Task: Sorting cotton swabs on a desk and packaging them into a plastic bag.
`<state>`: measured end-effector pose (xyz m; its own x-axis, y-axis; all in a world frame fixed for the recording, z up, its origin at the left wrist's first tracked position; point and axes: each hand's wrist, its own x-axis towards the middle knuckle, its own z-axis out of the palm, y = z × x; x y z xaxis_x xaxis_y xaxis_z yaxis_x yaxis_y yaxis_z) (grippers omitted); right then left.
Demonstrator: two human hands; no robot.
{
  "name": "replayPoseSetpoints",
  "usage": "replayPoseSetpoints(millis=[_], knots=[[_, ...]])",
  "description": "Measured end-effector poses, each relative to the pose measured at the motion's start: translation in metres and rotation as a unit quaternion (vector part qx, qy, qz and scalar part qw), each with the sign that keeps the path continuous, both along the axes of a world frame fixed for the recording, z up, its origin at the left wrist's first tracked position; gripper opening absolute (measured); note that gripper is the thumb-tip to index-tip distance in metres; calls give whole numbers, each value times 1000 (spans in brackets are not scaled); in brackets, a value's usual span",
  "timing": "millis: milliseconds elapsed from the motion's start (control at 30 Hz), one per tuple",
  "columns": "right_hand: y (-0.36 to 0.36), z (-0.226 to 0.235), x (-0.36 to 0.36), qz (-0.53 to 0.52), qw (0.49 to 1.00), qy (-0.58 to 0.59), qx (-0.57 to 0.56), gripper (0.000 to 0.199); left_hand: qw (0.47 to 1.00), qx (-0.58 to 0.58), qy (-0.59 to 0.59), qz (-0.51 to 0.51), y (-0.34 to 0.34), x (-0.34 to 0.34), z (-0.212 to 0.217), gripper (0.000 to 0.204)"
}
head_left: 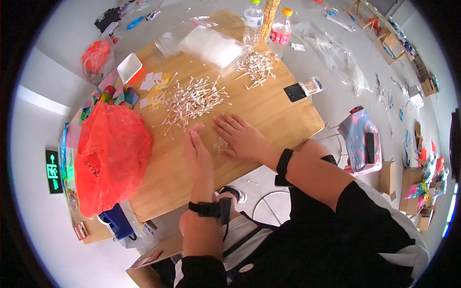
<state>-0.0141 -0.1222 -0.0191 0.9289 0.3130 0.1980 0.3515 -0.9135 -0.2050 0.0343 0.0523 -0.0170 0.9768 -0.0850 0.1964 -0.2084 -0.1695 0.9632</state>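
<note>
My right hand (242, 139) lies palm down on the wooden table (269, 120), its fingers stretched out. Under and beside its thumb side are a few cotton swabs (221, 143), partly hidden by the palm. My left hand (196, 148) stands on edge to the left of them, fingers straight and slightly blurred, facing the right hand. Just beyond both hands spreads a large loose pile of cotton swabs (192, 101). A smaller pile of cotton swabs (258, 68) lies farther back to the right.
A red plastic bag (113, 149) bulges at the left. Farther back are a white tray (129, 68), small cards (156, 89), a clear bag with white contents (213, 48) and two bottles (279, 36). Near the right edge, a clear pack of swabs (311, 86) touches a black card (294, 93).
</note>
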Motion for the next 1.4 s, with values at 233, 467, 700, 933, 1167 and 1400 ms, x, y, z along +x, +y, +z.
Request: replayPoseSetpoints(millis=[233,467,700,933,1167,1400], knots=[[-12,13,-9,-8,988,12,152,68,999,-23,40,-19,-11,-20,4,55],[-20,1,-10,-119,813,93,563,55,999,-19,28,-32,-32,-38,-2,84],[-1,-9,-3,-68,705,136,693,59,993,-86,18,-78,-46,-25,-14,86],[-4,-22,0,-62,612,108,781,57,972,-221,53,-66,-61,-17,-25,89],[-38,25,-22,68,990,55,110,94,970,-198,72,-119,-27,0,-32,82],[-31,16,-19,-5,986,71,153,94,986,70,-48,-142,-24,-3,-3,81]])
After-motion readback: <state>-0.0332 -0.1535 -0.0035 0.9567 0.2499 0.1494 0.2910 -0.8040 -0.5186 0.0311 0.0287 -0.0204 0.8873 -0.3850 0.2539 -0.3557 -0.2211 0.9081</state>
